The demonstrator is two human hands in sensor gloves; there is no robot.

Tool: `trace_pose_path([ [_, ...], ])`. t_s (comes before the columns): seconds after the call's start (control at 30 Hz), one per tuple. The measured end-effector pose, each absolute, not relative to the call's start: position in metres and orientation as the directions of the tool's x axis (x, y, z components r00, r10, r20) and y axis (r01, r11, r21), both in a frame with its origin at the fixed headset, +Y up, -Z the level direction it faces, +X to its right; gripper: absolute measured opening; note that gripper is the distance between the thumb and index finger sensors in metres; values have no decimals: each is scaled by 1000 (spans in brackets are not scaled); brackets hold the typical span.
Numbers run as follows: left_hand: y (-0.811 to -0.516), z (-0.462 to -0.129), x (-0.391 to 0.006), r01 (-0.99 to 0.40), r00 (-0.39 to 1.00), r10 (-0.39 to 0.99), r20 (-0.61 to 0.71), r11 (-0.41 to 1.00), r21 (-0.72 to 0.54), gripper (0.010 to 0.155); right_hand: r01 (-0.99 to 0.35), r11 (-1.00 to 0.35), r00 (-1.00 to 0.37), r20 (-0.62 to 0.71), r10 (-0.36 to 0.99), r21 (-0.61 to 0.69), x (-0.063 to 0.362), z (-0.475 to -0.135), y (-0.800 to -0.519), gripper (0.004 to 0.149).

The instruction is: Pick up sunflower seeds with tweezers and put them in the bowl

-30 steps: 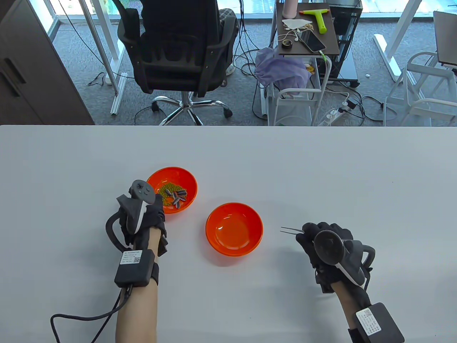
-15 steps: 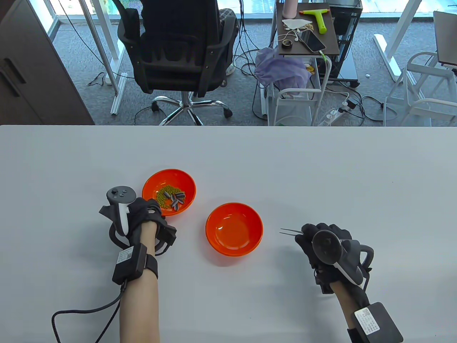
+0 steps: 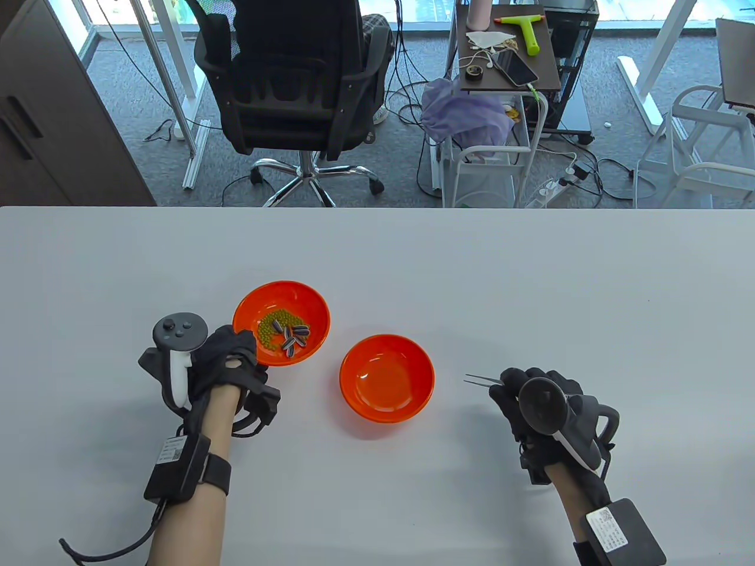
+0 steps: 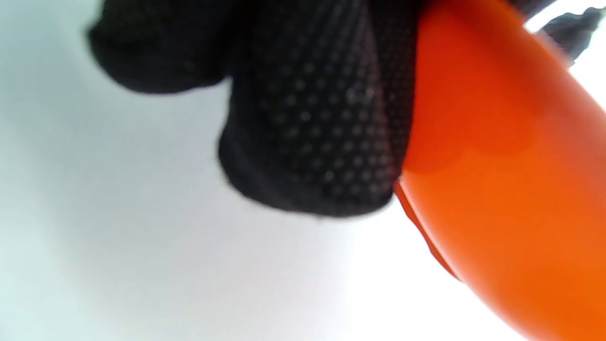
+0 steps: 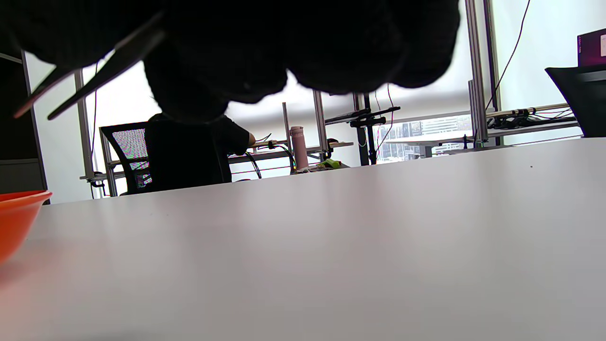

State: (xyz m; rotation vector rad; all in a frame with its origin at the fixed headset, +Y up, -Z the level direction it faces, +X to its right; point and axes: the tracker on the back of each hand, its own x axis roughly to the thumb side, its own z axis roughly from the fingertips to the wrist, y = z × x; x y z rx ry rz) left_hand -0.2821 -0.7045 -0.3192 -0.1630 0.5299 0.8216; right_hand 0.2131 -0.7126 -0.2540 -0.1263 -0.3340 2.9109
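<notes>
An orange bowl (image 3: 312, 306) holds several striped sunflower seeds (image 3: 294, 338) and green beans (image 3: 272, 325); it looks tipped toward the right. My left hand (image 3: 233, 356) grips its near-left rim; the left wrist view shows gloved fingers (image 4: 312, 142) against the bowl's orange wall (image 4: 502, 180). An empty orange bowl (image 3: 413, 354) stands to its right. My right hand (image 3: 531, 395) holds metal tweezers (image 3: 481, 381) right of the empty bowl, tips pointing left, slightly apart and empty. The tweezers (image 5: 90, 71) also show in the right wrist view.
The white table (image 3: 531, 277) spreads around both bowls. Beyond its far edge stand an office chair (image 3: 295, 88) and a cart (image 3: 507, 71) with small items. The empty bowl's rim (image 5: 19, 199) shows at the left edge of the right wrist view.
My left hand has swung left and lower while gripping the seed bowl's rim; the bowl has shifted slightly and tipped rightward. My right hand with the tweezers has barely moved.
</notes>
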Motion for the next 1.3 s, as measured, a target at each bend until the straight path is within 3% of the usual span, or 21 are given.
trace_pose_path([
  [0.3,-675,-276,-263,-717,662,663,-349,696,-39,52,-239,-942,-964,-59,259,-237,208,-251,-708,50],
  [0.47,-680,-250,-252,-697,703,653,-281,712,-88,51,-362,-897,-927,-8,376,-254,194,-242,-693,50],
  [0.57,-689,-241,-246,-702,703,667,-247,707,-88,51,-367,-890,-928,48,369,-270,177,-236,-682,50],
  [0.7,-700,-236,-239,-699,712,668,-217,702,-134,51,-331,-899,-943,138,303,-285,145,-231,-668,51],
  [1.03,-707,-229,-235,-695,717,674,-177,710,-114,51,-156,-934,-955,291,59,-322,51,-230,-656,51],
  [1.13,-708,-229,-234,-702,710,682,-175,703,-110,51,-44,-934,-952,298,-68,-355,29,-227,-656,51],
  [1.3,-709,-228,-233,-692,720,672,-172,712,-116,51,52,-926,-943,286,-169,-375,12,-225,-664,51],
])
